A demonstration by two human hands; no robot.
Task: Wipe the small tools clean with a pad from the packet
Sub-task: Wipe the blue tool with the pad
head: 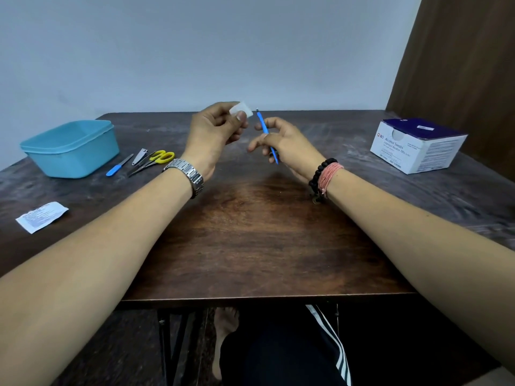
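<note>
Torn white foil packet (41, 217) with small print lies flat at the far left of the dark wooden desk (250, 232), near its front edge. Behind it stands a light blue plastic tub (71, 147) with rounded corners. Just right of the tub, four small tools lie close together on the desk: a blue-handled nail file (118, 166), a silver metal nail clipper (139, 156), a pair of thin dark tweezers (139, 169), and small scissors with yellow handles (161, 157), the tweezers and scissors overlapping.

Further right, the left hand (213, 135), with a steel link watch (186, 175) on its wrist, is raised above the desk's middle and pinches a small white square pad (242, 109) between thumb and fingertips. Just beside the pad, without clearly touching it, is the dark metal tip of a slim blue-handled cuticle tool (266, 132). The right hand (287, 143) grips this tool by its lower shaft, with the thumb and curled fingers round it, so that it tilts up and to the left towards the pad. A black bead bracelet (317, 176) and a pink thread band (328, 175) circle the right wrist.

At the far right of the desk sits a white and dark blue cardboard box (418, 146) printed "Alcohol Swabs", well apart from both hands.
</note>
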